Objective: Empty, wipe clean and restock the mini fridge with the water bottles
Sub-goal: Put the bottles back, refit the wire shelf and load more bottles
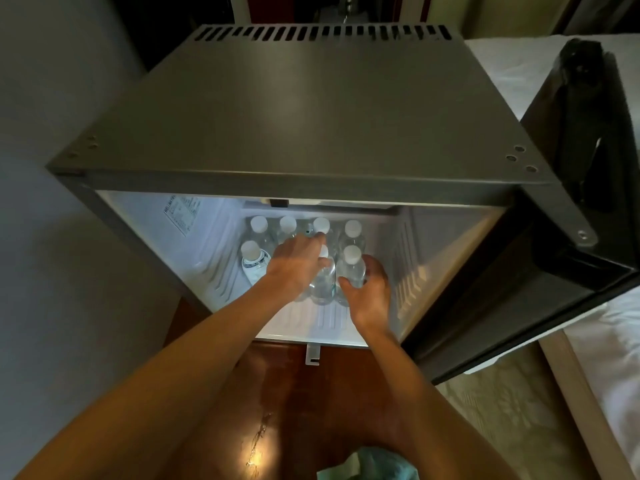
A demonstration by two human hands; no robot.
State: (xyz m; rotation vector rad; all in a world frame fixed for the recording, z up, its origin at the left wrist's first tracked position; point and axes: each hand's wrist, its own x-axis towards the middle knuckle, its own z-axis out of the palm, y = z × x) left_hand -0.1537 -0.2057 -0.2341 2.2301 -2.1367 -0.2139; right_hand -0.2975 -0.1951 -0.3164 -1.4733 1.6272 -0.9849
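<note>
The grey mini fridge (311, 116) stands open below me, its white inside lit. Several clear water bottles with white caps stand upright on its floor in two rows; the back row (287, 225) is against the rear wall. My left hand (298, 263) is wrapped around the top of a front-row bottle (322, 282). Beside it, my right hand (369, 289) grips the body of the front right bottle (352, 265). A labelled bottle (252, 259) stands at the front left, untouched.
The black fridge door (571, 202) is swung open to the right, in front of a white bed (616, 341). A grey wall runs along the left. The fridge sits on a glossy wooden surface (294, 393). A teal cloth (367, 467) lies at the bottom edge.
</note>
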